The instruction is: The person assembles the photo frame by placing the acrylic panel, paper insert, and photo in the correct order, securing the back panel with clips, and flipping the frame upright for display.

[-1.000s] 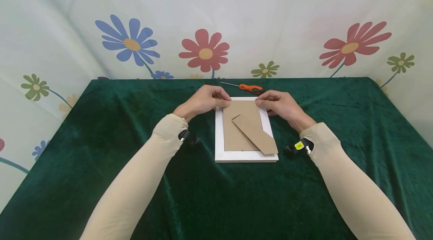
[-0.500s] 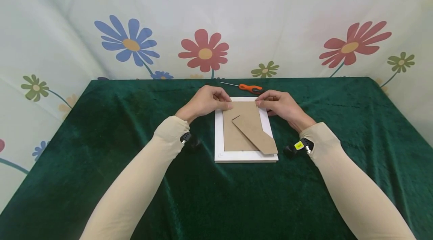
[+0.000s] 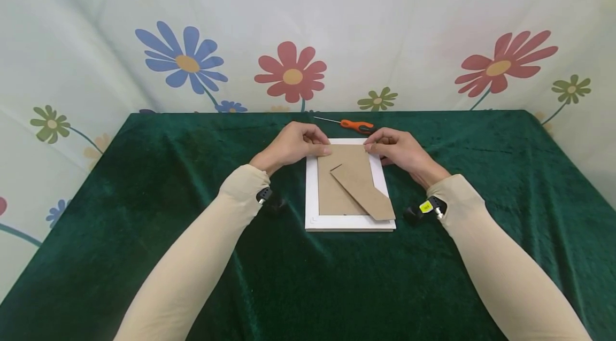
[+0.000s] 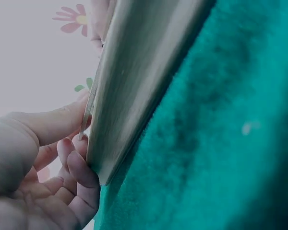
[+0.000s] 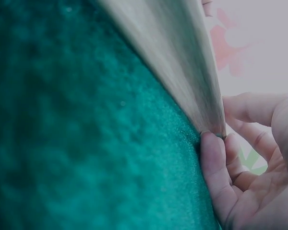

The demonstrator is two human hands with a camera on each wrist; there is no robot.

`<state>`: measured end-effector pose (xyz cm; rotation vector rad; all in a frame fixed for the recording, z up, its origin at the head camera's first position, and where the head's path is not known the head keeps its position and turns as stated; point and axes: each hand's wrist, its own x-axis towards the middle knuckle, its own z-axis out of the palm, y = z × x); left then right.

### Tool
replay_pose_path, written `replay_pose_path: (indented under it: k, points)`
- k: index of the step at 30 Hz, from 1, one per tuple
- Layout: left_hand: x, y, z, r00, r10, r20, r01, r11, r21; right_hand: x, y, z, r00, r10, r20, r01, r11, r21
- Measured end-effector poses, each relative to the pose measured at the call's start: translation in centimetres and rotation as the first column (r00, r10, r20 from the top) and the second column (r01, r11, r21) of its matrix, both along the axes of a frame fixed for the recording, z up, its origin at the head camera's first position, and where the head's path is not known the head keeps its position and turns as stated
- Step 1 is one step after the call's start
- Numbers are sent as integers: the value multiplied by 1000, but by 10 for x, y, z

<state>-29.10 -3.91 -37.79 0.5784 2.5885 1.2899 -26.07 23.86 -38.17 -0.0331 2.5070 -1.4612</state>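
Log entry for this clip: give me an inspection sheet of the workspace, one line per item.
Surface: green cloth, lightly creased.
Job's things: white frame, back side up; tan backing on it, with the stand slanting across toward the near right corner.
Clutter: one screwdriver, orange-handled, beyond the frame.
Grippers: left grip pinches the backing near its far left corner; right grip holds the frame's far right corner, contact with the backing unclear.
Cables: nothing seen.
Surroundings: pale curtain printed with flowers.
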Motion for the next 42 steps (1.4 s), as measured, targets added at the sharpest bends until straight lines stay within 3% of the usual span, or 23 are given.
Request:
replay_pose_path:
  k: [9,26,33,42]
  points:
    - [0,-2,-2,999,24,29,-26,998,51,-1,-2,0,1000,19,-2,-19,1000,-2]
    - [8,4,-6,996,88,2,-88,995,39,0,-2,-2,1000,30,9,-30,999,15]
    - [5,7,-7,994,105,23,-107,992,62,0,-2,-2,999,28,21,-29,999,19]
    - [8,17,-5,988,157,1,-157,987,22,-1,-1,-3,1000,27,11,-27,999,21]
